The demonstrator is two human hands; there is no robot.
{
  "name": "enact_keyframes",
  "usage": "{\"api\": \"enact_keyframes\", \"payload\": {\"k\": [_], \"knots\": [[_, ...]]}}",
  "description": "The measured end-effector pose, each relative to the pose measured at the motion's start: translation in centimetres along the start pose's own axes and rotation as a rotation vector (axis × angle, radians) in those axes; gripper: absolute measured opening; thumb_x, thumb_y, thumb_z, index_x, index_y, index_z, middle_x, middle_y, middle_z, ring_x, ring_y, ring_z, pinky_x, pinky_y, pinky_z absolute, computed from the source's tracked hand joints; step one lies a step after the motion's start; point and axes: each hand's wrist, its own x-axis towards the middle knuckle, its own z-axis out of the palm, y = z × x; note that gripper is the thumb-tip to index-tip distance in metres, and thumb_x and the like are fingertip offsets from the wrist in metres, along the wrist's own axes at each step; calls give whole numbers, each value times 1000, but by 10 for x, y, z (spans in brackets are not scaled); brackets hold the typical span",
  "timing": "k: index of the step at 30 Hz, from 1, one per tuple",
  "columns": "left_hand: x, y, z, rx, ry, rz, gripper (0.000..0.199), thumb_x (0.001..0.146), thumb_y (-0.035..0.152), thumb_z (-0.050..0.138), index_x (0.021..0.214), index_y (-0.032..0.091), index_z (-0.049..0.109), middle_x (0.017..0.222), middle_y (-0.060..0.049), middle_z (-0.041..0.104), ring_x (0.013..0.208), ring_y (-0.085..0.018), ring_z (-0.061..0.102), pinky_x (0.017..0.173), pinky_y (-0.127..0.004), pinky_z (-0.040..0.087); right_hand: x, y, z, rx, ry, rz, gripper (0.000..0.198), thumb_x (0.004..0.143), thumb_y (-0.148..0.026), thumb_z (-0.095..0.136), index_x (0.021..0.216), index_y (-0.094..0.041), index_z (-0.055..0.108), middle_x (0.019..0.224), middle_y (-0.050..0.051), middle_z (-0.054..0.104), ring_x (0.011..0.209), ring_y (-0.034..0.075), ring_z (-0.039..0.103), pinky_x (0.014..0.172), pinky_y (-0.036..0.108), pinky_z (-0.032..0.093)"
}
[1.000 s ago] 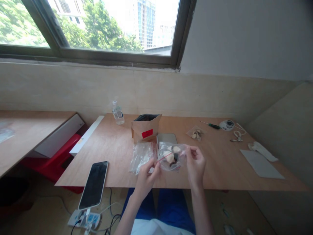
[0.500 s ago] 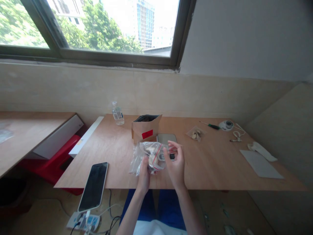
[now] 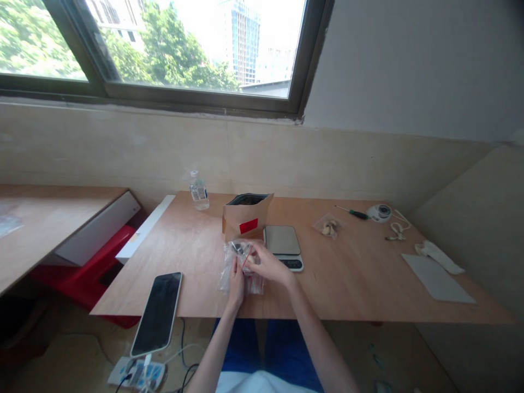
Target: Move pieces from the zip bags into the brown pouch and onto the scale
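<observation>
Lowered since: crinkly clear bag on table, left hand, right hand apparently pinching it.

The table offers its widest bare stretch along the near edge, right of the scale and short of the grey sheet near the right edge. A second bare stretch lies at the near left corner, between the left edge and the plastic bags.

Obstacles at mid-table: the paper bag stands upright, just beside the scale and directly behind the plastic bags. Both hands, left hand and right hand, occupy the near edge at centre.

Toward the far edge: a bottle at left; a small packet, a screwdriver and a tape roll at right.
</observation>
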Motion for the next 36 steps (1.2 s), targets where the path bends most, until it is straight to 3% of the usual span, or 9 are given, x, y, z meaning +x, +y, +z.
{"api": "enact_keyframes", "payload": {"k": [6, 11, 14, 18, 23, 27, 31, 36], "knots": [[-5, 5, 2, -33, -41, -6, 34, 78, 45, 59, 97, 18, 65, 97, -6, 67, 93, -20, 60, 85, -30, 44, 13, 5, 5, 175, 63, -52, 42, 80, -6, 42, 115, -21, 60, 114, 6, 64, 108, 18, 58, 97, 36, 43], [-7, 10, 3, 4, -65, 19, 29, 74, 42, 64, 89, 17, 67, 86, -4, 67, 83, -19, 60, 77, -28, 45, 17, 3, 6, 117, 99, 10, 32, 76, -21, 60, 108, -20, 65, 106, 8, 68, 95, 21, 63, 85, 35, 49], [-6, 9, 2, 1, -65, 14, 31, 75, 43, 64, 92, 17, 67, 91, -5, 68, 88, -21, 60, 79, -29, 45, 18, 6, 10, 124, 145, 64, 28, 75, -29, 63, 101, -19, 67, 97, 7, 70, 87, 20, 64, 82, 34, 49], [-3, 5, 2, -101, 33, -41, 37, 76, 47, 61, 100, 19, 65, 101, -6, 66, 93, -19, 59, 79, -28, 46, 17, 11, 16, 294, 217, 118, 27, 73, -32, 64, 95, -15, 66, 85, 4, 70, 73, 16, 63, 68, 28, 51], [0, 3, 2, -280, 151, -154, 45, 74, 52, 60, 103, 17, 62, 95, -4, 65, 75, -14, 61, 55, -20, 44, 7, 8, 10, 497, 314, 150, 36, 69, -38, 69, 95, -15, 62, 88, 5, 68, 76, 16, 64, 69, 27, 50], [0, 5, 4, -299, 183, -172, 47, 71, 55, 60, 97, 16, 62, 86, -2, 65, 68, -12, 60, 50, -18, 41, 16, -12, -20, 601, 487, 49, 33, 70, -38, 69, 95, -19, 57, 90, 3, 67, 80, 14, 64, 77, 28, 50], [1, 5, 4, -296, 194, -181, 50, 66, 58, 63, 91, 15, 62, 81, -1, 64, 66, -12, 59, 51, -19, 41, 50, -42, -60, 487, 654, -189, 29, 76, -38, 64, 97, -23, 53, 94, 1, 64, 87, 13, 62, 84, 27, 48], [2, 3, 2, -299, 193, -195, 49, 65, 58, 64, 90, 16, 62, 80, 0, 64, 63, -11, 57, 51, -20, 41, 94, -54, -78, 64, 571, -315, 21, 81, -33, 60, 100, -24, 57, 98, 2, 61, 88, 14, 60, 83, 28, 47]]}}
